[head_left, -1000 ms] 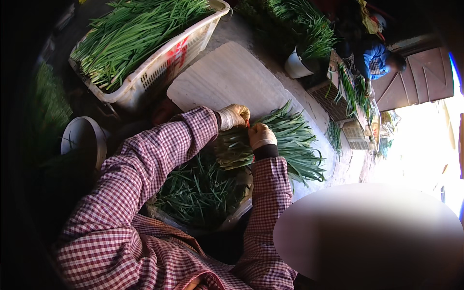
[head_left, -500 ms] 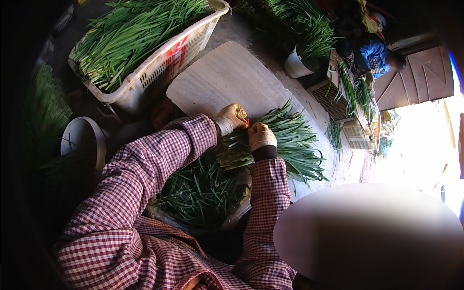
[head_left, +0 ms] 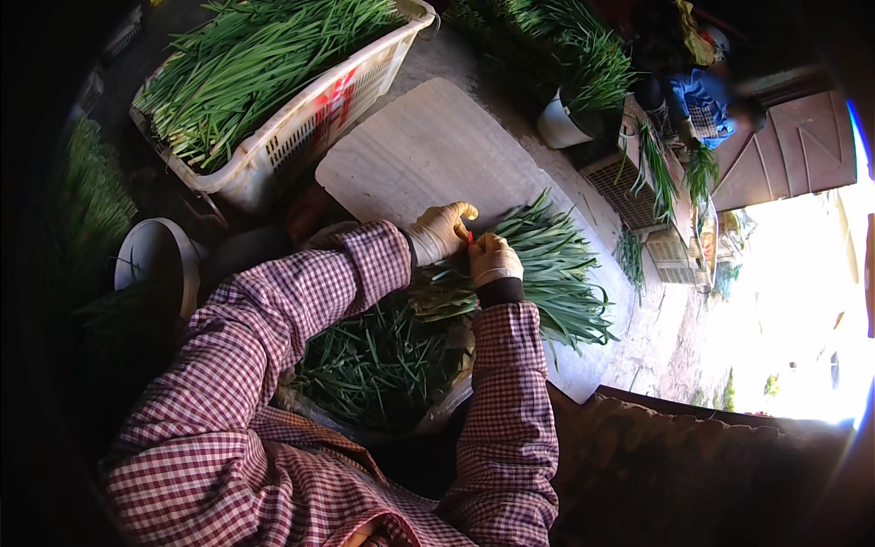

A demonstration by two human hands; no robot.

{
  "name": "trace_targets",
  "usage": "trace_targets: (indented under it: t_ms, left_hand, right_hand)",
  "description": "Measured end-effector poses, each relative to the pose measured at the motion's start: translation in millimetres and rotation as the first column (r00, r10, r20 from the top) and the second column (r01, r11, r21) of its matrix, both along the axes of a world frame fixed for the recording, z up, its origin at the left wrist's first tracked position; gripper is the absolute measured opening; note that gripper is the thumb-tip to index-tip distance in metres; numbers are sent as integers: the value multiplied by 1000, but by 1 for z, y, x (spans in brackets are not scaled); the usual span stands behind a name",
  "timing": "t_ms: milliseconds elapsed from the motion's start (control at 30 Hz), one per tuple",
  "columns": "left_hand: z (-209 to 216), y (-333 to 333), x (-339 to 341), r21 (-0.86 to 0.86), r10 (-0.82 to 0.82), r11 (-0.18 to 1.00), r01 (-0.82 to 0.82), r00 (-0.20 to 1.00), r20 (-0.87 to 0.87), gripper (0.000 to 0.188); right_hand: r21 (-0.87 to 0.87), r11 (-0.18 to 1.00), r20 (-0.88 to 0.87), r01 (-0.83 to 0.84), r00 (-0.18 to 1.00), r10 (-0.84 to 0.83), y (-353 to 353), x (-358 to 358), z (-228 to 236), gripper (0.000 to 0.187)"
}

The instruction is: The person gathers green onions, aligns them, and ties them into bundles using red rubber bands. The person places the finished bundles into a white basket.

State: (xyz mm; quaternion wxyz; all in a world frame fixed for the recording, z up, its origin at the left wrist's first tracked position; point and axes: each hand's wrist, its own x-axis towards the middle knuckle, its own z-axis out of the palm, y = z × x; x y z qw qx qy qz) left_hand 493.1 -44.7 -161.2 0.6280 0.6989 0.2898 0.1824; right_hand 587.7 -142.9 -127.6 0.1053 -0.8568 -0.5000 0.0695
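Board (head_left: 428,137) supports leafy bunch (head_left: 561,269), presumably for steadiness; right hand (head_left: 495,260) pinches a red strip (head_left: 470,238), left hand (head_left: 439,233) curls alongside (its grip cannot be told).

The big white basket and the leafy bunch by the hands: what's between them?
The head view shows mostly pale board between the white basket and the leafy bunch.

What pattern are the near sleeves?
The near sleeves have maroon and white checks, clearest in the head view.

Vegetable workshop, leafy bundle (head_left: 556,273), plastic crate (head_left: 308,135) (heaped), co-worker (head_left: 704,102)
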Motion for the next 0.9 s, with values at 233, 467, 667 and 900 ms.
trace_targets:
  t_ms: [233, 467, 667, 900]
  left_hand:
    - [-30, 25, 3, -112, -221, 967, 229, 972, 80, 26]
    - [-10, 21, -4, -225, -175, 957, 185, 983, 63, 17]
    - [-12, 19, -1, -196, -149, 969, 152, 988, 30, 15]
    - [-16, 11, 11, -4, -160, 986, 164, 968, 192, 14]
  right_hand:
    - [-22, 1000, -19, 20, 1000, -20, 3, 1, -2, 20]
    - [-46, 999, 5, 2, 1000, -2, 2, 1, 1, 22]
    - [108, 992, 30, -61, 998, 59, -2, 4, -7, 16]
    - [342, 940, -138, 5, 989, 45, -24, -2, 5, 16]
